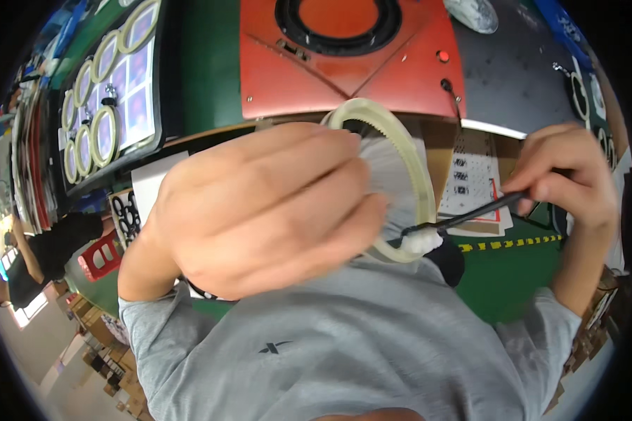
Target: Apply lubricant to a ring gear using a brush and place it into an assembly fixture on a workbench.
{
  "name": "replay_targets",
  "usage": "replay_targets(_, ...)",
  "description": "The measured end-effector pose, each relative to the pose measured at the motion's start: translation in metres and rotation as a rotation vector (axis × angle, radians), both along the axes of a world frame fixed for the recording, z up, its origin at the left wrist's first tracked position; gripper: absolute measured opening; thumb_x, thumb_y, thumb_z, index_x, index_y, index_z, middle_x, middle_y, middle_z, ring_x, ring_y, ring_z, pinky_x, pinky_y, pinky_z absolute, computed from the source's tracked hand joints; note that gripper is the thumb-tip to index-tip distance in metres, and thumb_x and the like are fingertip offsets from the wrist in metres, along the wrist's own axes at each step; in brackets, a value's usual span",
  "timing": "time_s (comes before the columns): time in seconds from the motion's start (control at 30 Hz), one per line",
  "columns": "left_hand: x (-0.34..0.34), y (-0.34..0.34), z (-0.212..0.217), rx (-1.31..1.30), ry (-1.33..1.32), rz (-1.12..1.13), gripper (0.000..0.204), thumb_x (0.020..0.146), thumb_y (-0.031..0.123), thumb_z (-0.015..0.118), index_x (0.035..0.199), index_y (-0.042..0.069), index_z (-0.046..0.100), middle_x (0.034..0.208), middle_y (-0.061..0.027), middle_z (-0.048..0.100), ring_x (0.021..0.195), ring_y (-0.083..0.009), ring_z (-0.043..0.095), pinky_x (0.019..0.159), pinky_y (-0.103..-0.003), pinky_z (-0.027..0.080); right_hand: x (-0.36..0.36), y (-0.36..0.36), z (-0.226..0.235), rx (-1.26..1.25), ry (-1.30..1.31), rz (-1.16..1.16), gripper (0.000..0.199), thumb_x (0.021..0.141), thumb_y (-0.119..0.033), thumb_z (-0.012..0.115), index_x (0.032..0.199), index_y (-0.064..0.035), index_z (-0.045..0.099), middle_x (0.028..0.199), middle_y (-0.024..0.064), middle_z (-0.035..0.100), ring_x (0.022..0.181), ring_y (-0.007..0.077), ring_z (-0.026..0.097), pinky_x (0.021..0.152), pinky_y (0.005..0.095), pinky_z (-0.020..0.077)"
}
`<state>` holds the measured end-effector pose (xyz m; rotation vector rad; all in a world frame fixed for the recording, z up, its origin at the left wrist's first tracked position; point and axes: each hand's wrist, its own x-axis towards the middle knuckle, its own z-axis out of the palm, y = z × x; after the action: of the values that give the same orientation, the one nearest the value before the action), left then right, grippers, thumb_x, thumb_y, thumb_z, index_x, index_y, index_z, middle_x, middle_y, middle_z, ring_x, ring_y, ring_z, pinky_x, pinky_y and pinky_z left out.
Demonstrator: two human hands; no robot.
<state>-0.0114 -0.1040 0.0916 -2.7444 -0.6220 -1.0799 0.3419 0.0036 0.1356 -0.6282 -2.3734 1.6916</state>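
My left hand (274, 210) is raised close to the camera, its fingers curled round the left side of a cream-coloured plastic ring (421, 172) with small teeth along its inner edge. The ring stands tilted in front of my chest. Between thumb and fingers, my right hand (569, 168) pinches a thin black stick (483, 210). The stick's far end reaches the lower part of the ring. At that end sits a lump of white, paste-like stuff (423, 242) that touches the ring. My left fingertips are partly hidden behind the hand.
A red panel (295, 84) with a black ring and a red button lies ahead on the bench. Several similar cream rings (105, 137) rest on a tray at the left. Printed sheets (470, 179) lie below the panel. Another person (56, 242) is at far left, near a red crate (100, 256).
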Motion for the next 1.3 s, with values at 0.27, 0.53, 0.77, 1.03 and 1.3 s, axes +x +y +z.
replay_targets(0.27,-0.043,-0.002,0.003,-0.337,-0.173,0.232,0.038,0.072,-0.009,0.072,0.110,-0.007,0.071,0.112,-0.0217,0.072,0.102,-0.0369,0.072,0.089,-0.043,0.059,0.043,0.028,-0.115,-0.070,0.287,-1.163,0.029,0.107,-0.015,0.064,0.132,-0.0010,0.066,0.111,0.0067,0.073,0.071,0.0018,0.049,0.063,0.0187,0.0372)
replay_targets(0.53,-0.039,-0.010,-0.020,-0.507,-0.396,0.381,0.045,0.069,-0.013,0.069,0.113,-0.006,0.072,0.113,-0.0200,0.072,0.102,-0.0314,0.070,0.089,-0.037,0.057,0.046,0.067,-0.192,0.625,-0.066,-1.349,0.022,0.100,-0.011,0.070,0.119,0.0007,0.070,0.106,0.0120,0.074,0.096,0.0216,0.070,0.090,0.0327,0.0543)
replay_targets(0.77,-0.059,-0.025,-0.034,-0.730,-0.591,0.531,0.030,0.091,-0.004,0.074,0.119,-0.010,0.069,0.105,-0.0115,0.063,0.092,-0.0185,0.062,0.081,-0.028,0.050,0.006,0.050,-0.147,1.133,-0.185,-1.261,0.018,0.099,-0.013,0.070,0.114,-0.0032,0.073,0.109,0.0116,0.071,0.098,0.0273,0.069,0.091,0.0390,0.0525)
replay_targets(1.03,-0.008,0.026,-0.044,-1.018,-1.018,0.499,0.027,0.100,0.007,0.072,0.123,-0.002,0.061,0.097,-0.0042,0.068,0.084,-0.0079,0.064,0.067,-0.022,0.052,-0.122,-0.020,-0.071,1.024,0.389,-0.701,0.025,0.080,-0.002,0.081,0.104,-0.0035,0.074,0.095,0.0104,0.070,0.084,0.0297,0.066,0.075,0.0394,0.0528)
replay_targets(1.3,0.016,0.065,-0.055,-0.916,-1.164,0.606,0.026,0.097,0.011,0.074,0.109,-0.001,0.055,0.083,-0.0080,0.067,0.069,-0.0101,0.062,0.062,-0.027,0.052,-0.176,0.002,-0.074,1.013,0.120,-0.507,0.034,0.077,-0.021,0.087,0.100,-0.0058,0.068,0.103,0.0099,0.060,0.105,0.0346,0.055,0.094,0.0472,0.0435)
